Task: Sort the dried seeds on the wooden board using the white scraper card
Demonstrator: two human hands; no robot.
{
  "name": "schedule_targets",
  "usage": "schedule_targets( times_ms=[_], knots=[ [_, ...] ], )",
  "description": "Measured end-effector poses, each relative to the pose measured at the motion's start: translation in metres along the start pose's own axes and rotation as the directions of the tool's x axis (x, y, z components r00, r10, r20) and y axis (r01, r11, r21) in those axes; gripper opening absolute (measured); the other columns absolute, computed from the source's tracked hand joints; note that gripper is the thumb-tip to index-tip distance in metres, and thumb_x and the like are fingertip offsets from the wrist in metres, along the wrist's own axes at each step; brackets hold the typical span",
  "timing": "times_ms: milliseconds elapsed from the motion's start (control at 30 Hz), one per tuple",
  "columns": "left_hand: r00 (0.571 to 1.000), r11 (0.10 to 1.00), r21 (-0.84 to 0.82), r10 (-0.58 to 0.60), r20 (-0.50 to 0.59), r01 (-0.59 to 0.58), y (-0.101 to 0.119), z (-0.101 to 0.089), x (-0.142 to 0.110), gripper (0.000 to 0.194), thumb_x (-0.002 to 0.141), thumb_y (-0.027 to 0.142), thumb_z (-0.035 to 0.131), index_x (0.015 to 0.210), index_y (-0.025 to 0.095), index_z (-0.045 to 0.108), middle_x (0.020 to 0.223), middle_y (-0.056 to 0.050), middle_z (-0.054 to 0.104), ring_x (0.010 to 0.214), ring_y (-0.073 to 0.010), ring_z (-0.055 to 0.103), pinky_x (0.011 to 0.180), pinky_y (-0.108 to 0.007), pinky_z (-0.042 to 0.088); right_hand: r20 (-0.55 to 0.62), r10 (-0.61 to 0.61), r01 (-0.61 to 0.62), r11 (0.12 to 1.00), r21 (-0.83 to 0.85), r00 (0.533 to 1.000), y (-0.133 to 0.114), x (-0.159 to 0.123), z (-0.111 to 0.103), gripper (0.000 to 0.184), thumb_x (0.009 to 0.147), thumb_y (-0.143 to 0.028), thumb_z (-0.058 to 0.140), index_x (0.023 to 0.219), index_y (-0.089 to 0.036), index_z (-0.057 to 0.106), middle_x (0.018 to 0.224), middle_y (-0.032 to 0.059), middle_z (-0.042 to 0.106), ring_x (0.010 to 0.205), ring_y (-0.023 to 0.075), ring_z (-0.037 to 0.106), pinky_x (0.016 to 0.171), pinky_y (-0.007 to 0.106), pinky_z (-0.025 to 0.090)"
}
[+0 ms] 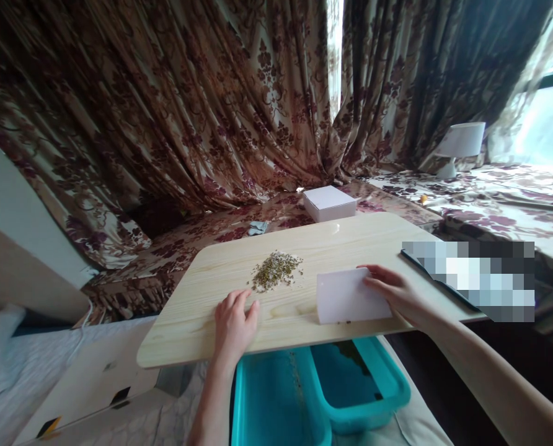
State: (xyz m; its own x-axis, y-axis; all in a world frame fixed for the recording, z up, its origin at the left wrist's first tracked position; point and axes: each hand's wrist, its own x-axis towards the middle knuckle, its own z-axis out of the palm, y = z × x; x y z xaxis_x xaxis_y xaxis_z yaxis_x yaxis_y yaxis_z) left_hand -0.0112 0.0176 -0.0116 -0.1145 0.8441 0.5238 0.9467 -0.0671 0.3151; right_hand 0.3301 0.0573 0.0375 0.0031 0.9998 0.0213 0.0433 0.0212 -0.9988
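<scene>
My right hand [390, 288] grips the upper right part of a stiff white card [344, 297], which stands tilted near the front edge of the wooden tabletop [202, 310]. A few dark bits lie along the card's lower edge. My left hand [236, 322] rests on the tabletop with its fingers apart and nothing in it. Just beyond its fingertips spreads a pile of small green and whitish grains [276, 271]; their kind is too small to tell. Below the front edge are two turquoise plastic tubs, a left tub [281, 402] with a few grains and a right tub [400, 390] with dark green contents.
A blurred-out screen-like object [472, 279] lies at the table's right end. Behind the table are a white box [330, 201] and a folded grey cloth [258, 228]. A cardboard box [100, 378] lies at the lower left. Further right stands a white lamp [462, 141], near patterned curtains [239, 105].
</scene>
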Motion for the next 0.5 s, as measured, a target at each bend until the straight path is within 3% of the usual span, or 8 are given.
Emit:
schedule_targets(
  times_ms=[167,233,367,500],
  knots=[
    [1.000,1.000,0.013,0.004,0.006,-0.004,0.002,-0.003,0.000,0.029,0.088,0.034,0.049,0.108,0.020,0.065,0.114,-0.009,0.066,0.110,-0.0259,0.060,0.099,-0.043,0.042,0.088,0.113,-0.110,0.993,-0.037,0.990,-0.008,-0.031,0.003,0.044,0.068,-0.048,0.073,0.103,-0.022,0.071,0.092,0.0060,0.074,0.074,0.0219,0.067,0.055,0.028,0.051],
    [1.000,1.000,0.018,0.003,0.007,-0.003,0.003,-0.003,0.000,0.029,0.088,0.033,0.049,0.109,0.020,0.065,0.114,-0.009,0.066,0.110,-0.0257,0.060,0.099,-0.044,0.043,0.071,0.093,-0.091,0.995,-0.032,0.993,-0.012,-0.035,0.002,0.044,0.067,-0.048,0.075,0.101,-0.022,0.072,0.094,0.0056,0.074,0.076,0.0220,0.068,0.058,0.028,0.053],
    [1.000,1.000,0.022,0.003,0.002,-0.003,0.004,-0.003,0.000,0.027,0.088,0.032,0.051,0.108,0.020,0.065,0.113,-0.009,0.066,0.109,-0.0251,0.060,0.098,-0.043,0.043,-0.131,-0.070,0.072,0.997,0.014,0.989,-0.015,-0.019,0.003,0.039,0.063,-0.044,0.077,0.094,-0.023,0.072,0.098,0.0050,0.075,0.085,0.0225,0.069,0.068,0.028,0.056],
    [1.000,1.000,0.018,0.005,-0.006,-0.005,0.004,-0.003,0.000,0.026,0.088,0.031,0.052,0.107,0.021,0.065,0.113,-0.009,0.066,0.109,-0.0252,0.060,0.098,-0.044,0.043,-0.256,-0.170,0.180,0.983,0.016,0.952,-0.009,0.010,0.014,0.036,0.066,-0.039,0.072,0.097,-0.020,0.070,0.092,0.0061,0.075,0.081,0.0221,0.070,0.064,0.029,0.056]
  ],
)
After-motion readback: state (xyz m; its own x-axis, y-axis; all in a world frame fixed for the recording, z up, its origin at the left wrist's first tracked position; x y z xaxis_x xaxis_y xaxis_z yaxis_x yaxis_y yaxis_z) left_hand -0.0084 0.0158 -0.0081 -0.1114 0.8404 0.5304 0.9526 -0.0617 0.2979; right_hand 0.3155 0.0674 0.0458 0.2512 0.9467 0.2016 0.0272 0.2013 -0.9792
